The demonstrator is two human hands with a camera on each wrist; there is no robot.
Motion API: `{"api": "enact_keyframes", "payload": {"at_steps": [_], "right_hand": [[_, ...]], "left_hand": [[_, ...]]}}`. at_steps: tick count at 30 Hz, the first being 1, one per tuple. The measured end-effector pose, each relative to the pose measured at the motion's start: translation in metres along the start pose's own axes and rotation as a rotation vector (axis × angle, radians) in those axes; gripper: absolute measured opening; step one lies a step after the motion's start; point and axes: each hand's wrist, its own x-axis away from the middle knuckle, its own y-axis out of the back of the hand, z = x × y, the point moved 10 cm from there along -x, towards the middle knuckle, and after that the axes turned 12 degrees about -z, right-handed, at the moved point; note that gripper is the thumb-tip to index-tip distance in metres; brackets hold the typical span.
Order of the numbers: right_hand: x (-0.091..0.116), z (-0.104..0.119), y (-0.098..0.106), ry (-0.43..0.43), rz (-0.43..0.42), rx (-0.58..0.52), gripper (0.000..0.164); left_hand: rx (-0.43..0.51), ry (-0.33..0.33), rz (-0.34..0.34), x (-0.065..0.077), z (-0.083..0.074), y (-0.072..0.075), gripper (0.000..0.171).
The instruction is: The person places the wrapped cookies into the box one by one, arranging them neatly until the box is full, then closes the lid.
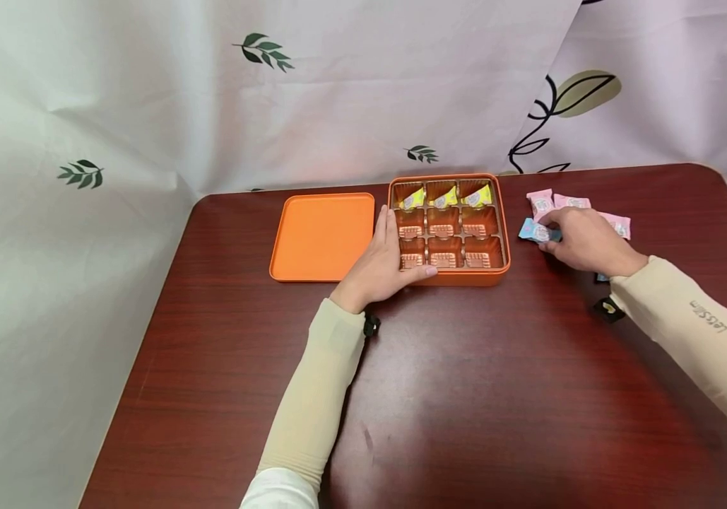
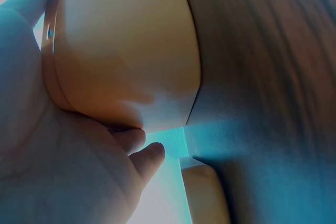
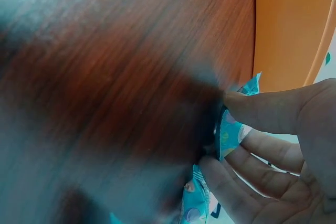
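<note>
My left hand [image 1: 379, 265] rests against the left side and front left corner of an orange box [image 1: 465, 279], its fingers straight and its thumb along the front rim. A divided copper-coloured insert fills the box. Yellow wrapped candies [image 1: 477, 197] sit in the back row of compartments; the middle and front rows hold none. To the right of the box, my right hand [image 1: 592, 240] pinches a blue wrapped candy [image 1: 532, 230] at the table, between thumb and fingers in the right wrist view. Pink wrapped candies [image 1: 541, 203] lie around that hand, partly hidden by it.
An orange lid [image 1: 321, 237] lies flat left of the box. Another blue candy [image 1: 602, 278] is mostly hidden under the right wrist. Behind the dark red wooden table [image 1: 465, 396] hangs a white cloth [image 1: 338, 106] with leaf prints.
</note>
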Motion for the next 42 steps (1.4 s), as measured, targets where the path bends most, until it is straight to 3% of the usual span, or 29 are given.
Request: {"api": "enact_keyframes", "payload": {"at_steps": [13,21,42], "right_hand": [[-0.004,0.007,0.007,-0.023,-0.014,-0.019,0.039],[-0.006,0.019,0.019,0.014,-0.095,-0.020,0.035],[-0.009,0.042,0.034,0.032,-0.174,-0.079,0.038]], "left_hand": [[0.011,0.001,-0.004,0.000,0.000,0.000,0.123],[0.019,0.001,-0.017,-0.002,0.001,0.001,0.123],[0.002,-0.003,-0.017,-0.001,0.001,0.001,0.123]]}}
